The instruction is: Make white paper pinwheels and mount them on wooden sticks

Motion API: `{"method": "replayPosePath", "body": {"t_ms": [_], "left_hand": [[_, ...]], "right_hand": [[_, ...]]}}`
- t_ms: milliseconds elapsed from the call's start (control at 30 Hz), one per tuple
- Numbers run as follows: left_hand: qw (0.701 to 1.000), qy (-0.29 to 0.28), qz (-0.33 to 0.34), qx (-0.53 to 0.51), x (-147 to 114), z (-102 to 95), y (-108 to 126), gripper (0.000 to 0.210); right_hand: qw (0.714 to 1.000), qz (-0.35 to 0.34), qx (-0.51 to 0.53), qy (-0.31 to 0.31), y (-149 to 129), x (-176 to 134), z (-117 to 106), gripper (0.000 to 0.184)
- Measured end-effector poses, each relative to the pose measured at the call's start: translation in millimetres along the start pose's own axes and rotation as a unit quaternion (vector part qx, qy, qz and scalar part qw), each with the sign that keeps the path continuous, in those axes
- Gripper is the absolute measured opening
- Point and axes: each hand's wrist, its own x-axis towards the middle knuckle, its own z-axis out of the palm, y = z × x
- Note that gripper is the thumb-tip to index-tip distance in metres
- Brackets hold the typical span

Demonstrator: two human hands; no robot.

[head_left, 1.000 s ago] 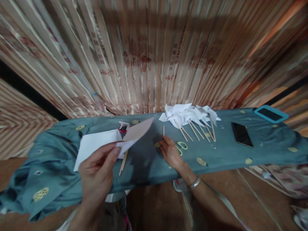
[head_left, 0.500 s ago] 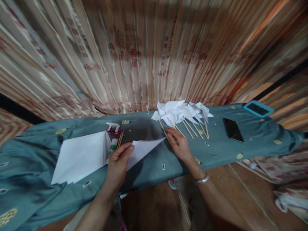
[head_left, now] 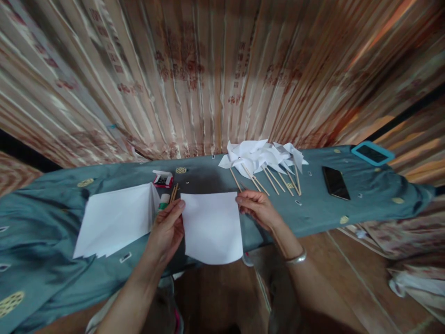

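Observation:
A square sheet of white paper hangs in front of me, its lower edge curling over the table's near edge. My left hand pinches its upper left corner between thumb and fingers. At the upper right corner, my right hand is closed on the sheet. A thin pointed shape shows just above the right fingers; I cannot make out what it is. Beyond that hand lie several white paper pinwheels with wooden sticks. A stack of white paper rests to the left of my left hand.
Behind my left hand are a green and white glue stick, thin wooden sticks and an open red and white box of small dark pieces. A black phone and a blue-framed device lie right on the cloth-covered table.
The sheet has turned from a slanted position in my left hand to facing me squarely. My right hand, earlier beside a pinwheel stick, now grips the sheet's right corner.

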Motion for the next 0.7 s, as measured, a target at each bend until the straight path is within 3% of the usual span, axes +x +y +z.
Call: {"method": "replayPosePath", "body": {"t_ms": [167,367,433,500,600,700], "left_hand": [[0.994,-0.055,-0.023,0.089,-2.7,-0.2,-14.6,0.045],[0.981,-0.077,0.009,0.177,1.5,-12.3,-26.4,0.047],[0.977,-0.076,0.04,0.195,5.1,-16.2,-26.8,0.045],[0.964,-0.061,0.112,0.233,5.8,-18.6,-22.6,0.036],[0.894,-0.052,0.292,0.337,-2.2,-18.3,-9.6,0.016],[0.757,-0.142,0.445,0.457,-14.8,-16.9,-2.9,0.016]], "right_hand": [[0.995,-0.002,0.05,0.088,3.9,8.5,-6.4,0.033],[0.995,-0.002,0.039,0.091,8.4,12.6,-10.3,0.032],[0.996,-0.011,0.022,0.09,8.9,12.2,-9.5,0.031],[0.996,-0.036,0.004,0.084,8.6,11.8,-9.0,0.029],[0.993,-0.097,-0.025,0.059,7.8,12.2,-13.1,0.028],[0.983,-0.14,-0.113,0.033,10.1,12.0,-24.9,0.036]]}}
